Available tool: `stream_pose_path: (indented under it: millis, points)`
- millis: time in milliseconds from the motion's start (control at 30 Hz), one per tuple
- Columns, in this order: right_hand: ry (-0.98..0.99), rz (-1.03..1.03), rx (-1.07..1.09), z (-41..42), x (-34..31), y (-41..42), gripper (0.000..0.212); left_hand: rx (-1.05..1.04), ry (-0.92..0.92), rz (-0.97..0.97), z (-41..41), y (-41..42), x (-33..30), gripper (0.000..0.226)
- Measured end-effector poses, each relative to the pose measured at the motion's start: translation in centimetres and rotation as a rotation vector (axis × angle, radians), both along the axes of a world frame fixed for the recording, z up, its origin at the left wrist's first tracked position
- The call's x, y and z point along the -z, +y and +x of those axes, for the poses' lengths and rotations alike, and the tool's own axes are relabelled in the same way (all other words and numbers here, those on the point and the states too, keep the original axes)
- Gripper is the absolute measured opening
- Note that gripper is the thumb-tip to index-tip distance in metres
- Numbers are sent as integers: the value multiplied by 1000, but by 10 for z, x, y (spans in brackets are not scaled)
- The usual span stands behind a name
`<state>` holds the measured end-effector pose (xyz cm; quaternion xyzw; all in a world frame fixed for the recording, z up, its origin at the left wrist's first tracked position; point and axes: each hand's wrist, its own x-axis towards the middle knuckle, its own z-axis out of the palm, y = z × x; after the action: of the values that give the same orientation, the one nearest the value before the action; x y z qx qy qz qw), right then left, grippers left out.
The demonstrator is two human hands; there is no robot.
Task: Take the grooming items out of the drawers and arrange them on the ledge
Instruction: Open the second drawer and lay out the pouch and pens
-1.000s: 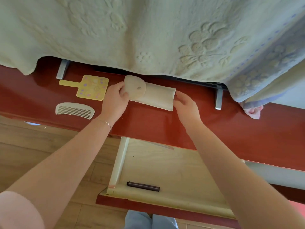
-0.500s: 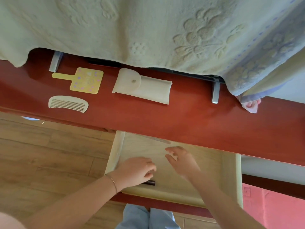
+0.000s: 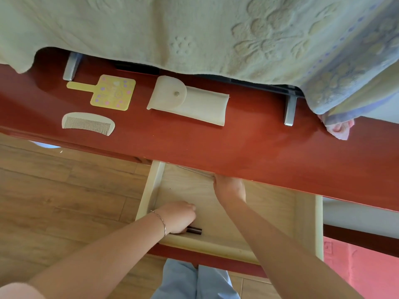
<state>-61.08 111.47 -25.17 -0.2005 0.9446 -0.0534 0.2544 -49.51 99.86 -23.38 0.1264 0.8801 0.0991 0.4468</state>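
The open pale wooden drawer (image 3: 304,214) sits below the red ledge (image 3: 248,147). My left hand (image 3: 179,216) curls over a dark slim stick (image 3: 195,230) near the drawer's front, and only the stick's right end shows. At the drawer's back, my right hand (image 3: 230,187) reaches the end of a thin pale rod (image 3: 194,171); its fingertips are hidden under the ledge's edge. On the ledge lie a yellow hand mirror (image 3: 112,92), a cream comb (image 3: 87,124) and a cream snap pouch (image 3: 190,102).
A pale green embossed blanket (image 3: 194,29) hangs over the back of the ledge, with a pink cloth (image 3: 340,130) at its right. Two grey metal brackets (image 3: 289,113) stand on the ledge. Wooden floor (image 3: 64,201) lies to the left.
Both hands left the cream pouch on the ledge and went down into the drawer. My left hand closed over the dark stick and my right hand moved to the drawer's back.
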Motion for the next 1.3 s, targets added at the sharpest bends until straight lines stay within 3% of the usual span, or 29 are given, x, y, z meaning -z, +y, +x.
stream_pose_path:
  millis: [133, 400, 533, 667, 833, 1067, 1300]
  points:
    - [39, -33, -67, 8, -1, 13, 20, 35, -41, -22, -7, 2, -2, 19]
    - [172, -343, -215, 35, -16, 51, 4, -13, -98, -21, -10, 1, -12, 28]
    - [219, -458, -204, 46, -27, 63, 13, -115, -88, 88, -9, -3, -20, 27]
    - [281, -619, -96, 44, -59, 57, 4, -316, 95, 264, -18, -12, -43, 16]
    - [102, -775, 258, 22, -112, 38, 8, -667, 317, 449, -44, -29, -98, 12]
    - [-126, -624, 620, -31, -134, 21, 4, -789, 583, 391, -97, -41, -132, 16]
    - [-102, -395, 613, -71, -128, 17, 11, -1013, 631, 385, -149, -3, -108, 12]
